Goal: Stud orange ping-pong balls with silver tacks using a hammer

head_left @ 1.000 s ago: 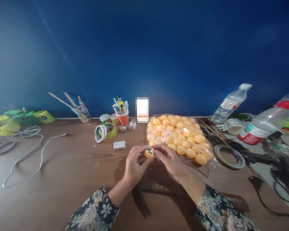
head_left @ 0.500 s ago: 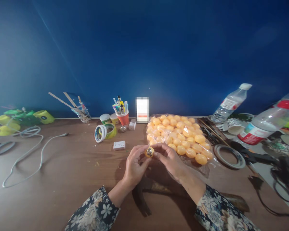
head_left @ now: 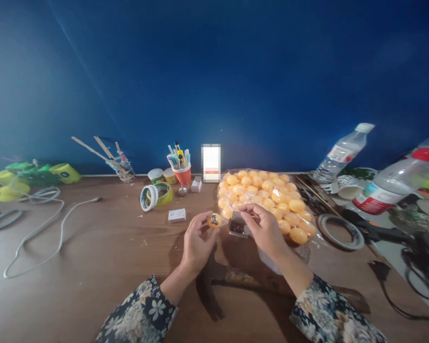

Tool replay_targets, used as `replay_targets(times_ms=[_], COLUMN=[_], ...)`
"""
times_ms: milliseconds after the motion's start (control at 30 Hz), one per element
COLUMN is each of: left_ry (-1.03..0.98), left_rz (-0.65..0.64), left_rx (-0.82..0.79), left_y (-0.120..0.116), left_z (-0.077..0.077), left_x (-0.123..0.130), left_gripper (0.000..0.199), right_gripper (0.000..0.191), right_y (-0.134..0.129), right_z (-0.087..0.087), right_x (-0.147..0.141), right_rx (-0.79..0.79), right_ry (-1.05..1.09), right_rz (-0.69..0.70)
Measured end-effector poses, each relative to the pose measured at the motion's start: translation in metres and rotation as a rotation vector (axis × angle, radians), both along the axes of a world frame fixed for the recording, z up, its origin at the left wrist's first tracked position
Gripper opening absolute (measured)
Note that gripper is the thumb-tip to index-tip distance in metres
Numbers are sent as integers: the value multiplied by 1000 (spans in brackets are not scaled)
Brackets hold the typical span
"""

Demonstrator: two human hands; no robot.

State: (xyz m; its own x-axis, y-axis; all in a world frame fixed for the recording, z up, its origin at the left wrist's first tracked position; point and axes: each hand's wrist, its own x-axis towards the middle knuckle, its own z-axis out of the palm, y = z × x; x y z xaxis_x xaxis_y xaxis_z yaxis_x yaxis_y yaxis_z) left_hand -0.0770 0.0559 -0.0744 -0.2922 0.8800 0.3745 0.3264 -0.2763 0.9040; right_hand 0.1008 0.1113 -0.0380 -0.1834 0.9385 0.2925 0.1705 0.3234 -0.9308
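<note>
My left hand (head_left: 199, 240) pinches a small orange-yellow ball (head_left: 211, 218) between thumb and fingers, with several shiny metal heads set in the side facing me. To its right, my right hand (head_left: 260, 226) has its thumb and forefinger pressed together at the top of a small open box (head_left: 238, 227) of small dark pieces. Anything between those fingertips is too small to make out. A clear plastic bag full of orange-yellow balls (head_left: 257, 183) lies just behind the box. Under my hands rests a claw hammer (head_left: 232, 276), its handle partly covered by my right arm.
A small white box (head_left: 177, 215), tape rolls (head_left: 149, 198) and a red cup of pens (head_left: 182, 176) are left of the bag. To the right stand plastic bottles (head_left: 343, 150), a tape ring (head_left: 341, 232) and a black cable (head_left: 396, 305). A white cable (head_left: 62, 228) lies left.
My right hand has left the ball and moved right to the small open box, which now shows. My left hand has shifted slightly left, still holding the ball.
</note>
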Motion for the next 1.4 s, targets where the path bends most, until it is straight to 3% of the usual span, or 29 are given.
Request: replay_targets(times_ms=[133, 300, 400, 500, 667, 1100, 1400], left_ry=[42, 112, 122, 143, 187, 92, 80], left_rz=[17, 58, 66, 75, 82, 5, -5], left_rx=[-8, -18, -14, -7, 2, -8, -12], left_y=[0, 1, 2, 2, 1, 2, 2], left_z=[-1, -1, -1, 0, 3, -6, -4], left_x=[-1, -3, -4, -3, -2, -2, -1], left_gripper=[34, 37, 36, 34, 34, 36, 35], right_gripper=[14, 12, 17, 22, 26, 20, 22], right_y=[2, -5, -8, -9, -9, -7, -7], right_z=[7, 12, 14, 17, 18, 16, 14], right_x=[10, 11, 7, 4, 3, 3, 5], right_rx=[180, 334, 353, 324, 315, 284, 280], right_ry=[-160, -649, -986, -1149, -1231, -1210, -1170], right_rz=[-33, 141, 169, 207, 203, 168, 194])
